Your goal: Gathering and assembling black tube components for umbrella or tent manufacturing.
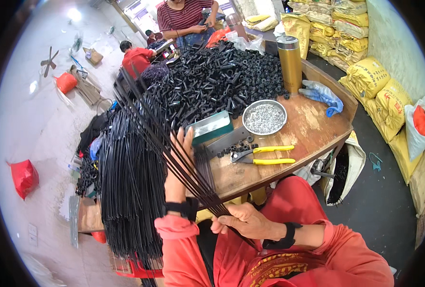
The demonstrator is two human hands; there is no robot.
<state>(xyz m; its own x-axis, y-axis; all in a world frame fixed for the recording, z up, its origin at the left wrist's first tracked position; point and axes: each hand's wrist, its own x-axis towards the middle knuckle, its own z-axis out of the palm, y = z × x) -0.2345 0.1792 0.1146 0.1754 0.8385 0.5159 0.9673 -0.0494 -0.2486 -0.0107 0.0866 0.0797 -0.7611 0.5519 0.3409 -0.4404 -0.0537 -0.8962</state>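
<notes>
My right hand (248,221) is closed around the lower end of a small bunch of thin black rods (193,179). The rods slant up and to the left, fanning out toward their far ends. My left hand (180,150) is raised beside them with its fingers stretched out. The rods cross in front of its palm, and whether it touches them I cannot tell. Left of that hand hangs a thick mass of similar long black rods (131,186) over the table's edge. A few more short dark rods (204,167) lie on the table just right of the left hand.
On the wooden table (313,126) are a heap of black tubular parts (222,76), a green tray (212,128), a bowl of small silvery pieces (265,118), yellow-handled pliers (265,155), a gold flask (289,67) and a glove (322,95). Yellow sacks (365,76) line the right. Co-workers (186,19) sit beyond.
</notes>
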